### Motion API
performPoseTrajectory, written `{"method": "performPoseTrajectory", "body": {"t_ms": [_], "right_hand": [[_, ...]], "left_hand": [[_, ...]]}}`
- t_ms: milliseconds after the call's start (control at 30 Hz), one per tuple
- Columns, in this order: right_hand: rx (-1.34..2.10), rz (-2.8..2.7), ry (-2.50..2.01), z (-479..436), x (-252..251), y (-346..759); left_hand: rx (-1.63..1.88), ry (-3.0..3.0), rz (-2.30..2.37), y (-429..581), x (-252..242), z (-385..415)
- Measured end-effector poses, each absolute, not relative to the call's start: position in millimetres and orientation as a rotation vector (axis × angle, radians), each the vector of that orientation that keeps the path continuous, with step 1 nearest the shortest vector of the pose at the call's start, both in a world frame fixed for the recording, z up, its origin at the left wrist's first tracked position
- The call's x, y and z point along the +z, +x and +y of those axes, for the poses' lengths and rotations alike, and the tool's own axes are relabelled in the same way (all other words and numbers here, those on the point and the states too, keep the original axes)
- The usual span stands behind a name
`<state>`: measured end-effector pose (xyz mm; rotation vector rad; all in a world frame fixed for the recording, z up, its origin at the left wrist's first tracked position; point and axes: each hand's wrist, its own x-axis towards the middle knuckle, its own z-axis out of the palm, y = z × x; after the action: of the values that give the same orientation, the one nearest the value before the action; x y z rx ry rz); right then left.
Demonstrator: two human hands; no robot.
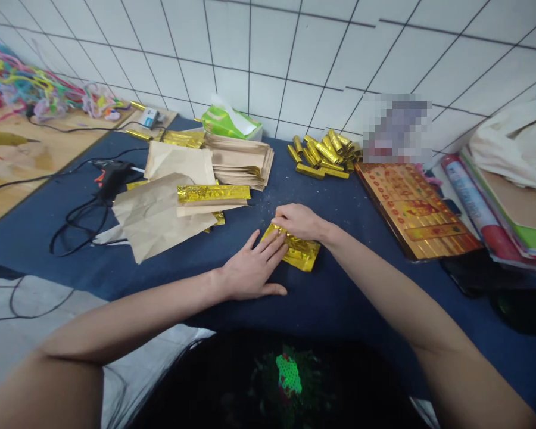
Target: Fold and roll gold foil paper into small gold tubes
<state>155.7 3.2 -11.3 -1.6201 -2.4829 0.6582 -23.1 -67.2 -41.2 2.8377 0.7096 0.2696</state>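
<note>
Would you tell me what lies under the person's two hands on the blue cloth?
A folded gold foil sheet lies under the left hand and right hand; its covered part cannot be seen.

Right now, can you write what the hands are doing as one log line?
left hand: flat, pressing gold foil sheet | right hand: folding its far edge | surface: blue cloth | nearby: folded gold bars

Under your bare hands, glossy, crinkled gold foil (300, 252) lies on matt blue cloth (339, 298); beside it, dull brown paper sheets (154, 217).
</note>
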Motion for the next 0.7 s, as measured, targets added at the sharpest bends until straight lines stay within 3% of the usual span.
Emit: {"method": "performPoseTrajectory", "body": {"t_ms": [200,367,700], "right_hand": [[0.927,-1.93,-1.461,-10,-16,178],[0.893,-1.774,-1.396,-26,-9,175],[1.242,-1.629,-1.309,-35,-6,173]], "left_hand": [[1.011,1.931,1.079,-25,-30,-46],[0.757,1.299,0.981,-7,-16,-33],[0.869,1.25,0.957,2,-14,-32]]}}
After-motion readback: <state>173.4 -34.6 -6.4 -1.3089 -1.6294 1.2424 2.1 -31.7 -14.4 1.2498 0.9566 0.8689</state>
